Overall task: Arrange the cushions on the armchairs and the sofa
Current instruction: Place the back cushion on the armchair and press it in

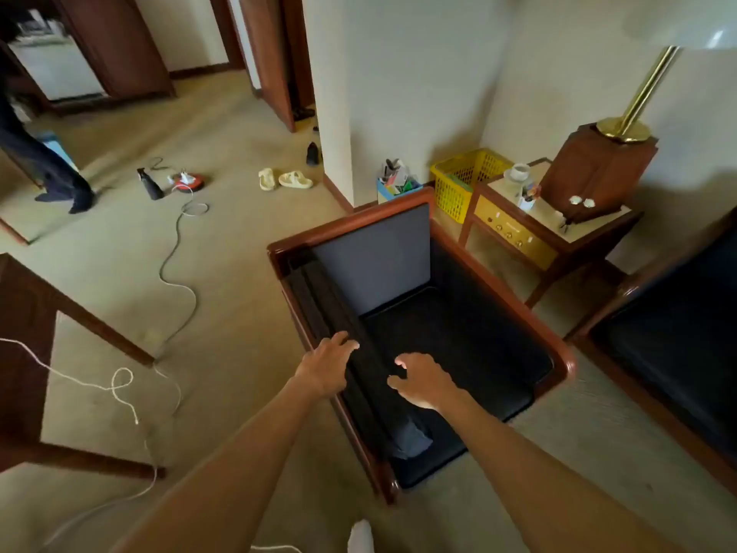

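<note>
Currently my left hand (333, 363) and right hand (422, 383) hover spread, empty, over the armchair (494, 273). The dark cushion (339, 325) at 9 o'clock stands on edge; a one-sided pull could topple it.

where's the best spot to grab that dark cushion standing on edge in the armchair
Probably the cushion's long top edge, from above. It stands upright against the armchair's left arm, so only that edge is exposed. Left hand is already there; right hand hovers open beside.
</note>
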`<state>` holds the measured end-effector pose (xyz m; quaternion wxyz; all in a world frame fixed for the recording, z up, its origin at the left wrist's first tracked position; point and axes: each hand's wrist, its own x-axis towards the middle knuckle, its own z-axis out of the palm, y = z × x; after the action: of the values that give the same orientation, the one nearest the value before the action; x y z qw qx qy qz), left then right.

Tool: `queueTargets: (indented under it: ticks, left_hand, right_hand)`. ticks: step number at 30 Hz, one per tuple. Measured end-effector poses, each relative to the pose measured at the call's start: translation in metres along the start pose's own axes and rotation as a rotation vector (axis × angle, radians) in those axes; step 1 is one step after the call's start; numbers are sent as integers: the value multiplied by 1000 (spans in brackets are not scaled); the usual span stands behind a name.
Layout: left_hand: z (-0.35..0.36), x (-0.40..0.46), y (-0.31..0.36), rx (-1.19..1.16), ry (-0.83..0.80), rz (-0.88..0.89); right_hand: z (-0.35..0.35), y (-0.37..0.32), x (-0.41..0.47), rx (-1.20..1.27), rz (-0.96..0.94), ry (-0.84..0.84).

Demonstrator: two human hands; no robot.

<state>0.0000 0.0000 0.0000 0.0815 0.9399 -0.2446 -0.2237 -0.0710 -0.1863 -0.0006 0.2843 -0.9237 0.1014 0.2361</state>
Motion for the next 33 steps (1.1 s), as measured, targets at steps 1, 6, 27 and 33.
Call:
queueTargets:
  ticks: [1,6,27,33]
  left_hand:
    - [6,4,-4,61,-35,15]
    - [31,19,-23,236,-33,68]
    - [12,79,-19,187,-25,312]
    - [-27,95,8,-23,62,298]
  right_hand:
    - [11,0,2,-2,32,-14]
    - [63,-7,5,-28,189,-3]
    - [-4,8,29,-194,245,170]
    - [-106,8,28,-304,102,203]
